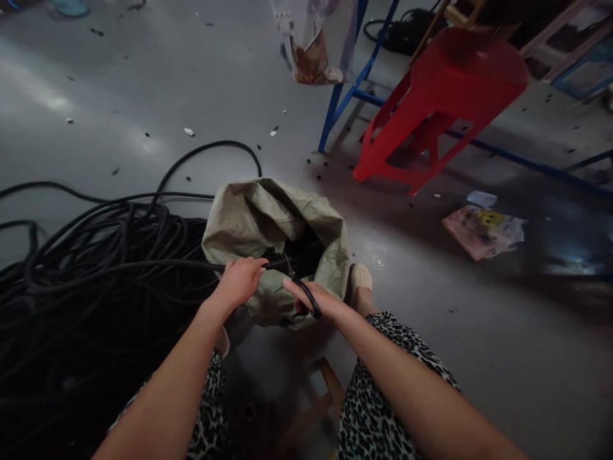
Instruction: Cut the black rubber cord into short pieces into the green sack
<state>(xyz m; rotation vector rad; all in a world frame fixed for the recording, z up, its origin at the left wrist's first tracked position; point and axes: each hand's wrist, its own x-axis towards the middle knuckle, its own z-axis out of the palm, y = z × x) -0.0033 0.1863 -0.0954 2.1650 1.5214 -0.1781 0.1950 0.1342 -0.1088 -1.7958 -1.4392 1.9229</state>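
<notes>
Black cable [158,262] first: clenching it in the left hand [242,278], fingers [256,263] curled shut round it, holding it taut from the heap of coils [86,268] lying well out past the knuckles and setting its end just beyond the fingertips, over the mouth of the woven sack [249,217], probably for letting pieces land inside. Gripping dark scissors [301,286] in the right hand [320,301], fingers closed through the handles, pointing the blades at the cable right beside the left fingertips.

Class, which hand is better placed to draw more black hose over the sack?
Left, probably: the left hand grips the hose beside the coil; the right hand holds scissors.
</notes>
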